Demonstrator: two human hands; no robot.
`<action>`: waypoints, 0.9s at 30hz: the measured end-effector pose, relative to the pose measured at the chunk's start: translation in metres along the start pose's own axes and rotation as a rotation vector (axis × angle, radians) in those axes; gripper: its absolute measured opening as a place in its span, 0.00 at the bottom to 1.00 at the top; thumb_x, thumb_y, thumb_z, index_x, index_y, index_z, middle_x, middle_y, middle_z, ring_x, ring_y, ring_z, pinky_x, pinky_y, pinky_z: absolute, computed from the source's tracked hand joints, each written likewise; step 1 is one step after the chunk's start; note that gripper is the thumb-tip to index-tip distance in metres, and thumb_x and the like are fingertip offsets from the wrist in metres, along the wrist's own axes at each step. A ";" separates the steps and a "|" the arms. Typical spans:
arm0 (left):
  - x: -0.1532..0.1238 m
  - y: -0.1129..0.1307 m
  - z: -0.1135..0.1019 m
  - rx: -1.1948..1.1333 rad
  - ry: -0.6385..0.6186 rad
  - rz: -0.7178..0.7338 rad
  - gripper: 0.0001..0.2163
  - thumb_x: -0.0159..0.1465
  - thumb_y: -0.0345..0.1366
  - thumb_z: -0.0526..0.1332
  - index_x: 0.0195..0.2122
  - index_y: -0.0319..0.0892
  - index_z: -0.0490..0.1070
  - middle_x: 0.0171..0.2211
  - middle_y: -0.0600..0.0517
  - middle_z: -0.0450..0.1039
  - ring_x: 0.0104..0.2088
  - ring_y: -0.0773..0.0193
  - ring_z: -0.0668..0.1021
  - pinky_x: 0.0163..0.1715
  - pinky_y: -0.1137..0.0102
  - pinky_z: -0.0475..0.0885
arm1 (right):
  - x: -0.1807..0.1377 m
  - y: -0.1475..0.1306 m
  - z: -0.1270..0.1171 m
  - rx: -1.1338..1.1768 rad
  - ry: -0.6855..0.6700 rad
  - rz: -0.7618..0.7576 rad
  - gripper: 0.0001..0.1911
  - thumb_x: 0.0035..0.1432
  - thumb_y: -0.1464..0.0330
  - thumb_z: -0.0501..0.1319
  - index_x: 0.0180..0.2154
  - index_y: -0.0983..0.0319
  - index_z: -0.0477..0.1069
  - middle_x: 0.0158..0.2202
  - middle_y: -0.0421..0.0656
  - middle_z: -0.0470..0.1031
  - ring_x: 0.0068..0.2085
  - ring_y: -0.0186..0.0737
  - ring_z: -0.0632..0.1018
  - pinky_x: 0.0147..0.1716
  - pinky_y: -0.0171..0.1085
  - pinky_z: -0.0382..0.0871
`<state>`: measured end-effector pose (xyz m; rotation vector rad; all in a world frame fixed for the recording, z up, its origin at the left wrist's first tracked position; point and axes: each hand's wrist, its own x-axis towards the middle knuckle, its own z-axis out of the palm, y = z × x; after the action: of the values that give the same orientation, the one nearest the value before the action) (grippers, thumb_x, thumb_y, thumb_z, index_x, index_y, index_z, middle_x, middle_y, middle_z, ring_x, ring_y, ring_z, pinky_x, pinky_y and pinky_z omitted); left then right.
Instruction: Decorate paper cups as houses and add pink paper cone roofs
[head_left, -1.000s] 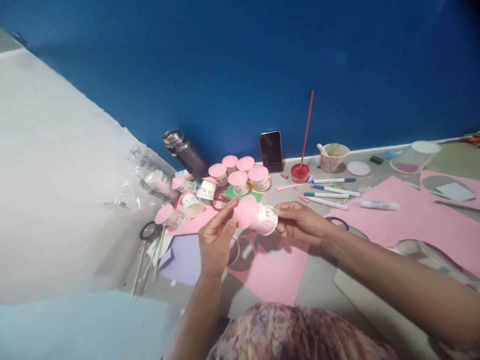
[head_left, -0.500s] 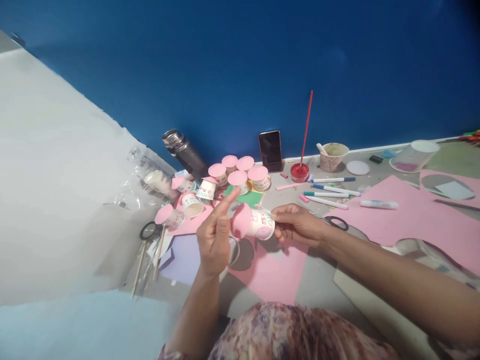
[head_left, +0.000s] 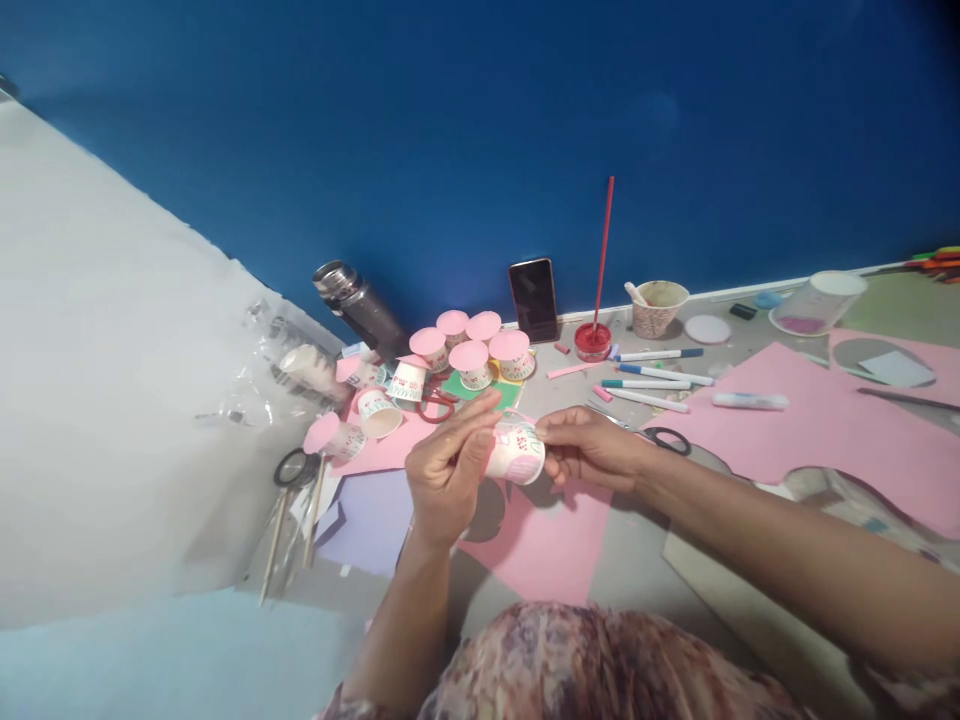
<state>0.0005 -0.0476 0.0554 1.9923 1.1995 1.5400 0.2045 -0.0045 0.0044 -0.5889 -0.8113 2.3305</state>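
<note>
A small printed paper cup (head_left: 517,452) lies on its side in the air between both hands, above a pink paper sheet (head_left: 551,545). My right hand (head_left: 592,448) pinches the cup's open rim. My left hand (head_left: 450,468) covers the cup's other end, fingers curled and pressed against it; the pink disc on that end is hidden behind the palm. Several finished cups with pink round tops (head_left: 472,350) stand in a cluster just beyond my hands.
A steel flask (head_left: 358,305), a phone (head_left: 533,298) leaning on the blue wall, a red paint lid with a red stick (head_left: 594,335), a stained cup (head_left: 658,305), markers (head_left: 649,382), a glue stick (head_left: 748,400), scissors (head_left: 664,437), wooden sticks (head_left: 276,535) and a big pink sheet (head_left: 825,425).
My left hand, which had lifted with its forefinger raised off the pink disc, has closed back over the cup's end. The cup has turned so the disc is hidden.
</note>
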 end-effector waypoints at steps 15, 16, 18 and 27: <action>-0.003 0.000 -0.001 -0.060 0.039 -0.111 0.09 0.71 0.35 0.65 0.49 0.47 0.85 0.55 0.47 0.83 0.56 0.52 0.84 0.62 0.55 0.77 | 0.001 0.000 0.000 -0.050 0.023 -0.020 0.18 0.52 0.59 0.77 0.29 0.66 0.77 0.21 0.44 0.80 0.20 0.33 0.79 0.23 0.29 0.78; -0.003 0.000 -0.001 -0.086 0.059 -0.136 0.10 0.72 0.35 0.64 0.49 0.47 0.85 0.56 0.48 0.83 0.58 0.52 0.83 0.62 0.55 0.76 | 0.001 0.000 0.000 -0.063 0.032 -0.022 0.19 0.51 0.58 0.78 0.29 0.67 0.77 0.21 0.44 0.81 0.20 0.33 0.79 0.23 0.29 0.78; -0.002 0.000 -0.002 -0.145 0.106 -0.186 0.10 0.73 0.37 0.63 0.49 0.47 0.85 0.57 0.48 0.82 0.60 0.52 0.81 0.63 0.56 0.75 | 0.001 0.000 0.000 -0.083 0.046 -0.026 0.21 0.50 0.57 0.79 0.30 0.67 0.78 0.21 0.44 0.81 0.20 0.33 0.80 0.23 0.29 0.77; -0.003 -0.008 0.001 -0.247 0.140 -0.389 0.17 0.75 0.46 0.60 0.55 0.45 0.82 0.58 0.45 0.81 0.60 0.52 0.80 0.62 0.58 0.75 | 0.000 0.003 0.004 -0.230 0.108 -0.088 0.27 0.47 0.49 0.78 0.30 0.66 0.77 0.23 0.45 0.83 0.22 0.35 0.81 0.25 0.32 0.76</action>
<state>-0.0017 -0.0455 0.0475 1.4175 1.2865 1.5545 0.2010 -0.0077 0.0054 -0.7549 -1.0408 2.1216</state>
